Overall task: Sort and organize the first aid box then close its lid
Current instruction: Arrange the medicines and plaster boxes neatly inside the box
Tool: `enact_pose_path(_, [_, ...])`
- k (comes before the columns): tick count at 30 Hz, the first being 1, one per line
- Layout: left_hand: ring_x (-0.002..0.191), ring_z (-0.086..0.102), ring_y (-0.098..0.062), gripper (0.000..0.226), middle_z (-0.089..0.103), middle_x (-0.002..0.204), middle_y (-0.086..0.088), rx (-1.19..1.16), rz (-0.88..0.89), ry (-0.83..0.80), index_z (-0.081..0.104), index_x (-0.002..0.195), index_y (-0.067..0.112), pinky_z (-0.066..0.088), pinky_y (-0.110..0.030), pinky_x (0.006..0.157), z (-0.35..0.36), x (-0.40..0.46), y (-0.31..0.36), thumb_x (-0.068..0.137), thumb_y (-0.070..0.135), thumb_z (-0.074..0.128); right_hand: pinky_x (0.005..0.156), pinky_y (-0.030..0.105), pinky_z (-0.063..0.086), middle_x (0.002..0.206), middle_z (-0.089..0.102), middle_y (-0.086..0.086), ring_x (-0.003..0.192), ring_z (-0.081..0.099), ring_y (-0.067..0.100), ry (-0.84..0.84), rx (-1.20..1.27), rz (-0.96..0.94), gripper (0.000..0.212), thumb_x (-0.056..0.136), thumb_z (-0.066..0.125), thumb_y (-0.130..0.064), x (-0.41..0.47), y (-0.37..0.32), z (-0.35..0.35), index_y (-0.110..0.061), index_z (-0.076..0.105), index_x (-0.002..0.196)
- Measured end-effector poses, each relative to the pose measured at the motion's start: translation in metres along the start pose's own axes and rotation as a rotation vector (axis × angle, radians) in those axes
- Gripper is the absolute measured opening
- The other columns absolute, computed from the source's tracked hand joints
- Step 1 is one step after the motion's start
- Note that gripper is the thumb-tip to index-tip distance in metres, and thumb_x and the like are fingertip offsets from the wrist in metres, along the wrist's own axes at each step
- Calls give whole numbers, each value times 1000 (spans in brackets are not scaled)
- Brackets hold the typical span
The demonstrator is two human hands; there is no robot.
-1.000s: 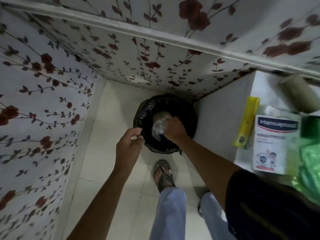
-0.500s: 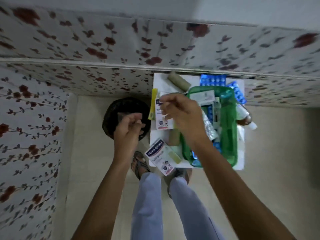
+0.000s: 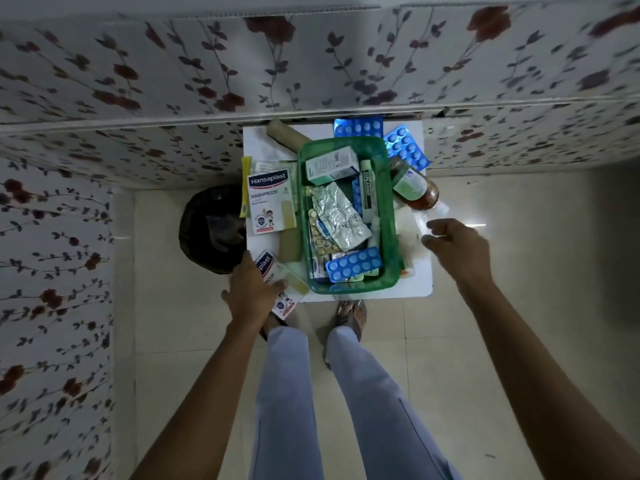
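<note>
Head view: the left hand (image 3: 254,292) lies over the near plaster carton, a white Hansaplast box with a blue and red label (image 3: 277,285), at the near-left corner of the small white surface (image 3: 420,282). Its fingers rest on the carton, but I cannot tell whether they have closed around it. The right hand (image 3: 457,245) hovers at the right edge of the surface with fingers loosely curled and nothing clearly in it, just beside a clear crinkled plastic wrap (image 3: 410,237).

Between the hands sits the first aid box, a green translucent plastic tub (image 3: 389,209), lid off and not identifiable in view. Inside lie a crumpled silver foil strip (image 3: 337,216), a blue blister pack of round tablets (image 3: 353,265), a white and green tube (image 3: 367,188) and a white and teal carton (image 3: 330,164). More blue blister packs (image 3: 407,148), an amber liquid bottle with a green label (image 3: 415,185), a second Hansaplast carton (image 3: 272,202), a tan bandage roll (image 3: 284,135) and a yellow strip (image 3: 245,188) lie outside it, and a black-lined bin (image 3: 211,230) stands on the floor to the left.

The step in hand looks like gathering loose items into the tub. To do it well, lift the near carton by its long edges since it overhangs the corner, flatten the foil first, stand cartons along one wall, and lay the bottle down last.
</note>
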State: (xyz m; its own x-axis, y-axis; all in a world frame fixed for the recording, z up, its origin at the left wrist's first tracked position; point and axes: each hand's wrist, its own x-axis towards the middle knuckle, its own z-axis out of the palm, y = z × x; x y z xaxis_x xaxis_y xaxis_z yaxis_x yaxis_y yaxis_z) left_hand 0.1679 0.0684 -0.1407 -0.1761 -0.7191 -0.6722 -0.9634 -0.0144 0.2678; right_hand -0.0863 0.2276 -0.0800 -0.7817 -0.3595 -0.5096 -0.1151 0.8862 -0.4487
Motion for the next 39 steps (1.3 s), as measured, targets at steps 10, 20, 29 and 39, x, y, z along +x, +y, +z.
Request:
enact_pose_path(10, [94,61,-37,31,69,97,-18,-146,-31,249,65,97,8,48,-40,79,-11,-12,0,70,21,74,80,43,48,113,58,23,101,56,40,13,-250,-159,46,80,66,-23,4,15,52,-5,51,119])
enact_pose_path(20, [74,61,-17,16,68,80,5,-593,130,202,68,93,25,46,-31,71,-76,-53,18,85,15,58,78,37,47,109,65,18,96,61,36,99,-56,-118,38,82,63,-21,-9,-3,12,-10,51,117])
enact_pose_path(29, [86,63,-25,24,69,99,-12,-736,237,262,65,106,13,48,-33,73,-94,-49,60,92,15,46,83,34,51,112,68,11,94,65,24,-159,114,-317,31,88,59,-16,-30,-85,30,-12,58,118])
enact_pose_path(39, [84,63,-16,22,66,90,-3,-332,530,53,67,104,15,49,-30,73,-59,-49,103,88,7,54,92,43,41,125,55,22,114,48,41,115,-335,-236,49,85,60,-23,77,-36,10,-6,47,128])
